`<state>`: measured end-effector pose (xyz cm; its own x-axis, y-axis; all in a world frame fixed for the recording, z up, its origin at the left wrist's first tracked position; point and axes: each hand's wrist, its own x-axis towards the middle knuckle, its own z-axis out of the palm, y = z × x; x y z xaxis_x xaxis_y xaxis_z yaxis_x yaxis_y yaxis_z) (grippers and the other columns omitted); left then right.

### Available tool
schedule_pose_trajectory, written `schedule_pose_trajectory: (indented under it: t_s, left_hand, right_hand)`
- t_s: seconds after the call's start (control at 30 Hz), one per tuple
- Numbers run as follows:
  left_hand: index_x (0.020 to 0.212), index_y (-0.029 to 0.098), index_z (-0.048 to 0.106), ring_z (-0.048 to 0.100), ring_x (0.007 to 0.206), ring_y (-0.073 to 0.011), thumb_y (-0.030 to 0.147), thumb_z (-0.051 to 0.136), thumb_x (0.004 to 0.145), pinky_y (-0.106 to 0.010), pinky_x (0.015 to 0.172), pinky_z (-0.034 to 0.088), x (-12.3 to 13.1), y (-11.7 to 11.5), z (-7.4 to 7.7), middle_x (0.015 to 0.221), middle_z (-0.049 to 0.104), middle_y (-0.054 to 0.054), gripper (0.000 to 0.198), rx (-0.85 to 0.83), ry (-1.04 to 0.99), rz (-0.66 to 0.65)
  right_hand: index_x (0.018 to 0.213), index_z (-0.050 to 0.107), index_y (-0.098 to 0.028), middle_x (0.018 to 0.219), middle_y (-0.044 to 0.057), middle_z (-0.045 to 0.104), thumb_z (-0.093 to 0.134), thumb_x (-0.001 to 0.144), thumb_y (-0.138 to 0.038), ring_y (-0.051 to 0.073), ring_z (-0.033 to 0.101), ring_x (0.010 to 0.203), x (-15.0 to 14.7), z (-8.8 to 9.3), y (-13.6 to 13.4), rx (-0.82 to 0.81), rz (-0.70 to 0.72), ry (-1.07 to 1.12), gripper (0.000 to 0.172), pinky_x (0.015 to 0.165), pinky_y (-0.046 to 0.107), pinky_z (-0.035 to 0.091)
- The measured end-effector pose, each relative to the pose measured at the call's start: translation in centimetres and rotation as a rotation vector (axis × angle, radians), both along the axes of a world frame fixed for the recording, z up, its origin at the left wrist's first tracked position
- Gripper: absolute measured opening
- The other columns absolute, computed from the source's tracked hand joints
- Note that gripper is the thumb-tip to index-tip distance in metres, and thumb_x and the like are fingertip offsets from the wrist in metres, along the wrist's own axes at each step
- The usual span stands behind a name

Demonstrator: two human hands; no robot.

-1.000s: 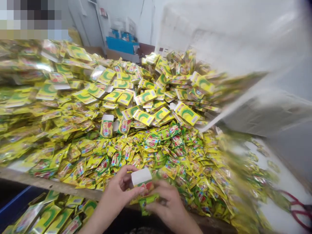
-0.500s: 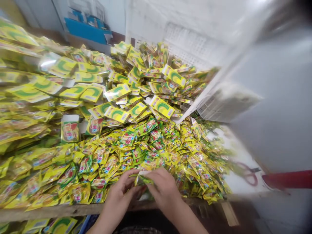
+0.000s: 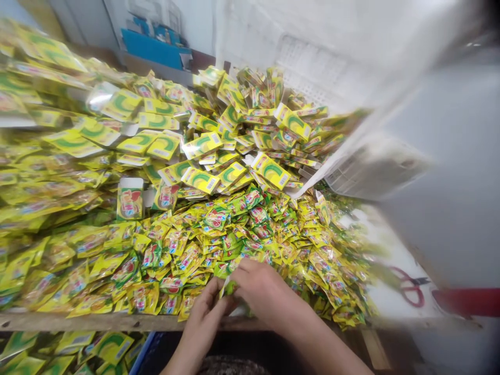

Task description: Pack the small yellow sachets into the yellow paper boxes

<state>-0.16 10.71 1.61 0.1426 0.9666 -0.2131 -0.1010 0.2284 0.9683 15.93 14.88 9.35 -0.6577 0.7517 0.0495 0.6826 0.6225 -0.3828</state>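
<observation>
I have my left grip (image 3: pixel 209 306) curled inward. My right grip (image 3: pixel 253 284) arches close beside it, bare forearm (image 3: pixel 312 330) slanting from lower right.

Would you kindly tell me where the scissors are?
In the head view, the red-handled scissors lie at right, on the white surface beside the sachet pile.

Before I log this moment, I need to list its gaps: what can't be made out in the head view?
In the head view:
Small white-edged green item: mostly hidden by the left hand and right hand.
Blue plastic bin: cut off by the bottom edge.
Long red object: cut off by the right edge.
Upper-left yellow-and-green cartons: print lost to blur.
</observation>
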Motion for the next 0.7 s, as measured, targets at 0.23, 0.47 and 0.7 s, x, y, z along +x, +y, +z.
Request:
schedule_pose_trajectory:
  t_s: [0.23,0.47,0.7]
  left_hand:
    - [0.105,0.023,0.064,0.057,0.107,-0.0233,0.024,0.059,0.078,-0.027,0.088,0.046,-1.5,0.6,0.6,0.102,0.068,-0.001,0.027,-0.15,-0.066,0.068]
    - [0.121,0.021,0.063,0.057,0.114,-0.0242,0.02,0.058,0.08,-0.03,0.096,0.044,-1.8,1.0,0.6,0.122,0.068,-0.003,0.041,-0.182,-0.094,0.022]
    - [0.124,0.023,0.062,0.059,0.115,-0.0232,0.031,0.06,0.088,-0.03,0.096,0.046,-2.5,1.2,0.2,0.127,0.066,-0.003,0.037,-0.089,-0.076,-0.077]
  right_hand:
    - [0.116,0.056,-0.016,0.104,0.008,0.058,0.056,0.09,-0.019,0.022,0.052,0.092,-1.2,-1.7,0.2,0.099,0.109,-0.001,0.026,0.079,0.031,0.043]
    - [0.107,0.062,-0.019,0.097,0.005,0.059,0.055,0.088,-0.009,0.019,0.05,0.088,-0.9,-2.6,0.4,0.047,-0.019,0.052,0.023,0.076,0.029,0.042]
    - [0.086,0.072,-0.027,0.128,0.006,0.055,0.074,0.081,-0.037,0.032,0.037,0.124,-0.9,-3.0,0.2,0.071,-0.072,0.106,0.011,0.098,0.05,0.035]
